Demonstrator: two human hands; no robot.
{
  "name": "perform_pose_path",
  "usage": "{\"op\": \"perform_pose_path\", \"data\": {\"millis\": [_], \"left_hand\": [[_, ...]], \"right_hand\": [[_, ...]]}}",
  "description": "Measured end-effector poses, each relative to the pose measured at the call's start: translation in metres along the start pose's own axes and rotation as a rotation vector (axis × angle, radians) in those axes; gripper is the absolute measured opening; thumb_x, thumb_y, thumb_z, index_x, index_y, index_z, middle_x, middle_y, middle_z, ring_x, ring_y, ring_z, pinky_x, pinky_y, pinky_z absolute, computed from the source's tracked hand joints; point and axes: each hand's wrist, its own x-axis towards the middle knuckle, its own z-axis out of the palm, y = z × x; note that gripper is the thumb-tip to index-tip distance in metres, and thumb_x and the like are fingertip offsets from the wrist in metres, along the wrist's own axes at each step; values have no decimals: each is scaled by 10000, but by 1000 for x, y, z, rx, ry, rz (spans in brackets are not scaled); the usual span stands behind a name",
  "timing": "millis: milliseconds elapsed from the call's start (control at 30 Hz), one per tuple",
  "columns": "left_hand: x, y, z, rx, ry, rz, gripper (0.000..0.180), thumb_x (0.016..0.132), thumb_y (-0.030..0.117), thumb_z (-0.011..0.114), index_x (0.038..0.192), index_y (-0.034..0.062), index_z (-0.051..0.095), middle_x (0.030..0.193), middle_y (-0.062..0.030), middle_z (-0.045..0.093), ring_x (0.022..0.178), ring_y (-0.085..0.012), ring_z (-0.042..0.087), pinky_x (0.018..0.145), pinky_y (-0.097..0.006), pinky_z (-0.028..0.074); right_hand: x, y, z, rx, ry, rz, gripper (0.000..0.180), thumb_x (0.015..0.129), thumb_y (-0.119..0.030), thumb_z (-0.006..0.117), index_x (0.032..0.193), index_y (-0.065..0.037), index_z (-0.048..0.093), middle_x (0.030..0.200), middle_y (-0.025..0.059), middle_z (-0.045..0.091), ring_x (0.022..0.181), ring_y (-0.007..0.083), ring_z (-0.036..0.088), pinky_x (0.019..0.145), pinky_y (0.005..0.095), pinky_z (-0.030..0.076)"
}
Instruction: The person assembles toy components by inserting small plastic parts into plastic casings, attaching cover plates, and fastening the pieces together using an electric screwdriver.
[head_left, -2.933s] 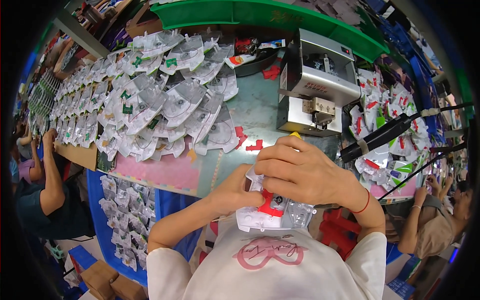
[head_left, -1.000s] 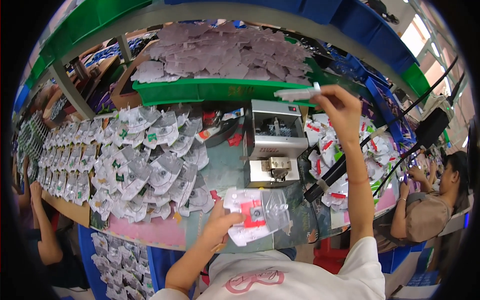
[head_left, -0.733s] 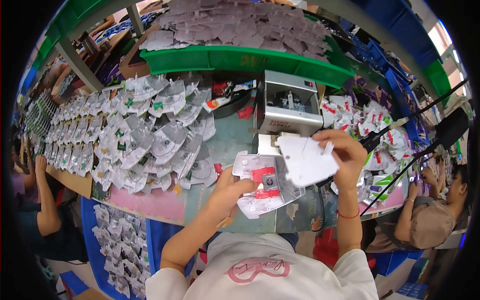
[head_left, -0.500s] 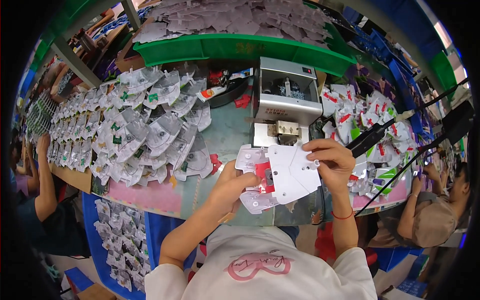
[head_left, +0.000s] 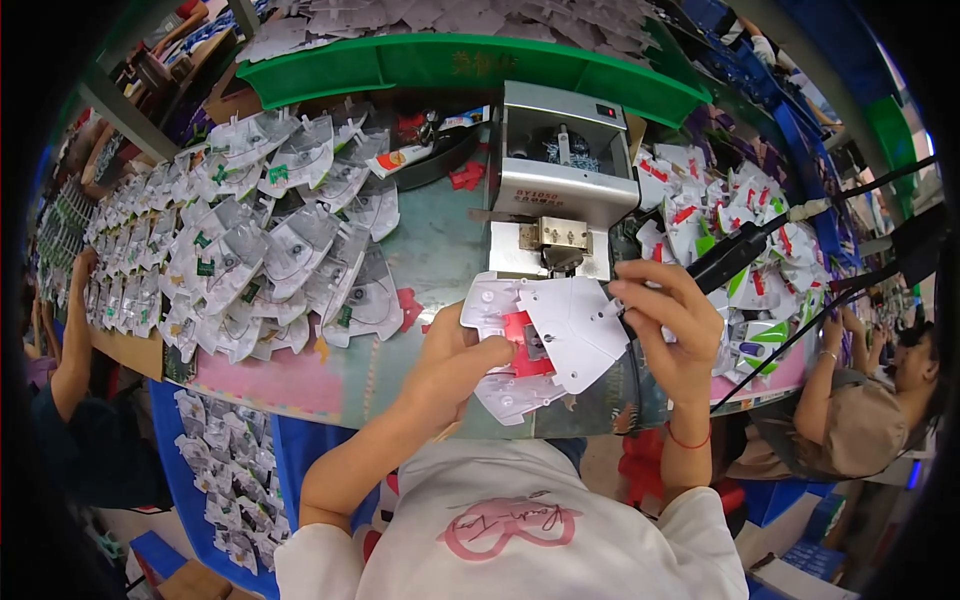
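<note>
My left hand is closed on a white plastic housing, its thumb pressing by a red plastic piece in the middle. A smooth white panel with small holes overlaps the housing's right side. My right hand is at the panel's right corner, fingers bent around a small peg-like end there; the exact contact is partly hidden. Just beyond the parts stands a grey metal screw feeder with loose screws inside and a metal block in front.
Clear-and-white housings pile up on the left. More parts with red pieces lie right, beside a black powered screwdriver. A green tray of white parts spans the back. A blue bin sits lower left. Co-workers sit on both sides.
The white panel has turned slightly clockwise over the housing. My right hand has shifted slightly right, its fingers now at the panel's right corner. The whole view has shifted a little.
</note>
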Motion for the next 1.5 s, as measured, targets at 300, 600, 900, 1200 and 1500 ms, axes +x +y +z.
{"op": "perform_pose_path", "data": {"millis": [300,600,900,1200,1500], "left_hand": [[-1,3,3,24,-95,70,337,712,5,521,1043,-55,496,905,-92,588,791,-125,568,691,-275,469],[-2,4,1,-8,-127,23,431,709,8,541,1103,-86,393,967,-135,557,826,-157,567,689,-298,475],[-1,5,-1,-5,-129,22,423,707,12,542,1095,-89,406,936,-131,568,805,-151,571,671,-298,479],[3,-1,-4,69,-153,33,342,697,13,515,1027,-76,494,875,-84,586,760,-109,559,659,-263,460],[4,-4,-6,59,-172,28,337,698,19,513,1023,-69,500,887,-75,581,760,-97,546,656,-255,454]], "right_hand": [[-4,-5,-2,-184,-139,-128,214,603,34,657,811,-15,642,781,87,587,661,211,547,573,285,435],[-10,-3,1,-137,-72,-145,217,571,41,681,779,-13,650,748,93,598,647,212,562,569,282,436],[-13,-5,6,-143,-47,-153,217,563,39,691,771,-5,647,743,97,597,630,214,561,562,276,437],[-13,-8,6,-228,-104,-165,241,541,47,668,776,-1,645,736,97,584,630,212,552,543,278,431],[-10,-9,-1,-230,-223,-182,264,517,-6,663,781,-23,656,730,82,564,617,204,532,537,290,420]]}}
